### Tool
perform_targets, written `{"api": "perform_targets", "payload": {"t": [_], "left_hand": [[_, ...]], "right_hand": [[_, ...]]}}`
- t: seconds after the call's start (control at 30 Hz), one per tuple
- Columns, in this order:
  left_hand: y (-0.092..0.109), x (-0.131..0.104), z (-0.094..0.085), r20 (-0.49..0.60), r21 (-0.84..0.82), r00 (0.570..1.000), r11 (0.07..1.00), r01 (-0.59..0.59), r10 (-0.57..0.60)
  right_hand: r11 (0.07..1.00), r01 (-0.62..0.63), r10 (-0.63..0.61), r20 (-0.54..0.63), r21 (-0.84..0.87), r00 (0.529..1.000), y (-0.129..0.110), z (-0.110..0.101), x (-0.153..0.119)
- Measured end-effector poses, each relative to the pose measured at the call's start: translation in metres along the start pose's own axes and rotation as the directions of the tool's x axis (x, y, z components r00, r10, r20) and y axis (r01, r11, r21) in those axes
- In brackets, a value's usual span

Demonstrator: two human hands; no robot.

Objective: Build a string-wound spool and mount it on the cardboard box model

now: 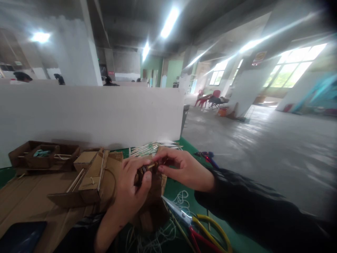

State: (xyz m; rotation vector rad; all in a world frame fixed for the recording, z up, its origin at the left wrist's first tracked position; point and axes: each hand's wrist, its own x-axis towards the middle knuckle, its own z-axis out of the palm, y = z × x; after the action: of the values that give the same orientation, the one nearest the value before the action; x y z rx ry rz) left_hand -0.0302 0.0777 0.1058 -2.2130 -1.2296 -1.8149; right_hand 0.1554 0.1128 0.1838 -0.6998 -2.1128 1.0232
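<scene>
My left hand [131, 186] is closed around a dark brown cardboard piece [152, 186], its thumb and fingers near the top edge. Thumb and fingertips of my right hand [185, 170] pinch together at the same top edge; whatever lies between them is too small and blurred to name. A short yellowish bit shows between the two hands. Just below them lie scissors [187, 217] with one yellow and one red handle, the blades pointing up and left. Loose white string [181, 200] is tangled beside the blades.
Left stands a cardboard construction [91, 179] with thin sticks. Behind it is a cardboard box [17, 154] with a smaller box inside. Wooden sticks [143, 149] lie by the white partition [105, 116]. A dark flat object [23, 235] and a red-and-blue tool [207, 158] flank the workspace.
</scene>
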Motion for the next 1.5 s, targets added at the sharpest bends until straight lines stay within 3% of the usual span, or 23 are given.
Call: {"api": "perform_targets", "payload": {"t": [0.4, 0.67, 1.37, 1.5], "left_hand": [[-0.0001, 0.0008, -0.0008, 0.006, -0.041, 1.000, 0.999, 0.027, -0.027], [-0.0030, 0.0006, -0.0011, -0.007, -0.038, 0.999, 0.999, 0.036, -0.037], [-0.0003, 0.0034, -0.0042, 0.075, -0.043, 0.997, 0.998, 0.038, -0.035], [-0.0024, 0.0005, -0.0049, 0.089, -0.094, 0.990, 0.989, 0.119, -0.110]], "right_hand": [[0.998, 0.056, -0.056, -0.004, -0.032, 0.998, 0.0009, -0.0010, 0.0004], [0.996, 0.017, -0.011, -0.074, 0.083, 0.997, 0.0001, 0.0048, -0.0023], [0.990, 0.046, -0.052, -0.040, -0.130, 0.998, -0.0066, 0.0019, -0.0045], [0.996, 0.036, -0.041, -0.057, -0.084, 0.998, -0.0027, 0.0033, -0.0046]]}}
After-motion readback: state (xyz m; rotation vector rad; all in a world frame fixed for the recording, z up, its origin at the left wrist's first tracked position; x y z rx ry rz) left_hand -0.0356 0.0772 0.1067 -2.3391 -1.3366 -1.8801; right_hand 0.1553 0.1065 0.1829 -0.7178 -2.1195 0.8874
